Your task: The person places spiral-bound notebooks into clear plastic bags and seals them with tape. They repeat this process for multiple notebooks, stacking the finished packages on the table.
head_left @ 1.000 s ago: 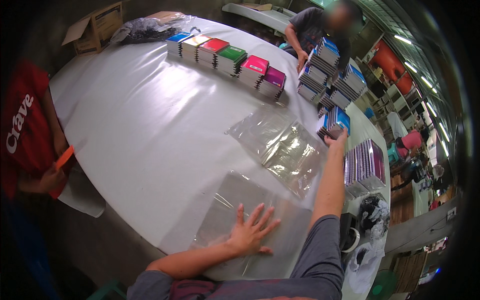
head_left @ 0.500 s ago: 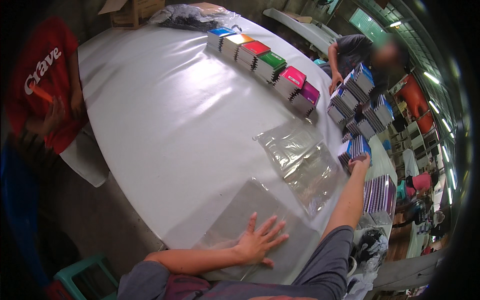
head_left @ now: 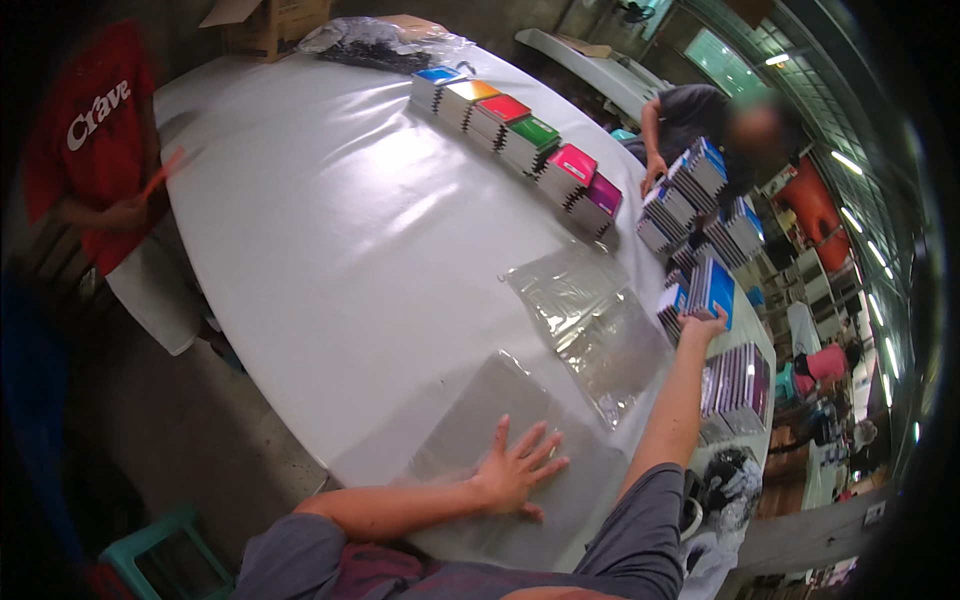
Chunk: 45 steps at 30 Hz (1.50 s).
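Note:
My left hand (head_left: 512, 475) lies flat with fingers spread on a pile of clear plastic bags (head_left: 485, 405) at the table's near edge. Out to the right, my right hand (head_left: 704, 324) is closed round a small bundle of blue-covered spiral notebooks (head_left: 713, 288), tilted up just beside other blue notebooks (head_left: 671, 303). Another set of shiny clear bags (head_left: 590, 315) is spread out between my hands and the far notebooks. Purple-edged spiral notebooks (head_left: 735, 388) are stacked by my right forearm.
Several stacks of spiral notebooks (head_left: 530, 140) in different colours form a row across the white table (head_left: 300, 250). At the far right a co-worker's hand (head_left: 654, 170) touches tall blue notebook stacks (head_left: 670, 215). Another person (head_left: 105, 140) stands left, holding something orange. A green stool (head_left: 150, 540) sits below.
My right hand has raised a bundle of blue notebooks from the stack. My left hand stays flat on the bags. The person at left has lowered the orange thing toward the table's edge.

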{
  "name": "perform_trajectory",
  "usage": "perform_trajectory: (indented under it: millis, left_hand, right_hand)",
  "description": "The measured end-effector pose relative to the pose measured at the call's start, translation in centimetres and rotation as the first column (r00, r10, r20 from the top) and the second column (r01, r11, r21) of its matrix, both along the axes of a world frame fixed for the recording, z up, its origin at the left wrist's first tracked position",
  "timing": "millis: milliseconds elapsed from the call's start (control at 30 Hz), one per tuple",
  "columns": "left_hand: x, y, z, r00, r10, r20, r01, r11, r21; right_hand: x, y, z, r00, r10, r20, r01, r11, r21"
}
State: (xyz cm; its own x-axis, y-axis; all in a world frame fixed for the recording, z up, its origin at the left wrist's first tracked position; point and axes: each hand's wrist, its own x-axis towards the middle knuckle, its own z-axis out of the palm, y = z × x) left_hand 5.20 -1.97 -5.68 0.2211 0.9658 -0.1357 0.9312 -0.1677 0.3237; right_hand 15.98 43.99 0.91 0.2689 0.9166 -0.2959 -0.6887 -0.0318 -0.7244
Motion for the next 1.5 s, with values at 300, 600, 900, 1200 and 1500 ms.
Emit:
perform_trajectory:
  millis: [300, 600, 900, 1200, 1500]
  left_hand:
    - [-2.6, 2.1, 3.0, 0.953, 0.196, 0.229, -0.209, 0.977, 0.032]
    - [-8.3, 0.7, 7.0, 0.308, -0.229, 0.924, -0.278, 0.907, 0.318]
    - [-3.0, 1.3, 4.3, 0.319, -0.104, 0.942, 0.169, 0.984, 0.051]
    - [-1.1, 0.5, 0.0, 0.308, -0.113, 0.945, -0.213, 0.96, 0.184]
    - [1.3, -1.4, -0.5, 0.145, -0.081, 0.986, -0.441, 0.887, 0.137]
  right_hand:
    - [-1.1, -16.5, 4.2, 0.869, 0.493, -0.042, -0.464, 0.841, 0.279]
    - [5.0, -36.0, 11.7, 0.121, 0.144, 0.982, -0.747, 0.665, -0.005]
    - [3.9, -42.2, 5.5, -0.432, -0.084, 0.898, -0.793, 0.509, -0.334]
    - [4.3, -44.0, -5.5, 0.642, 0.311, 0.701, -0.696, 0.619, 0.364]
    - [4.9, -44.6, -6.4, 0.634, 0.22, 0.742, -0.659, 0.656, 0.368]
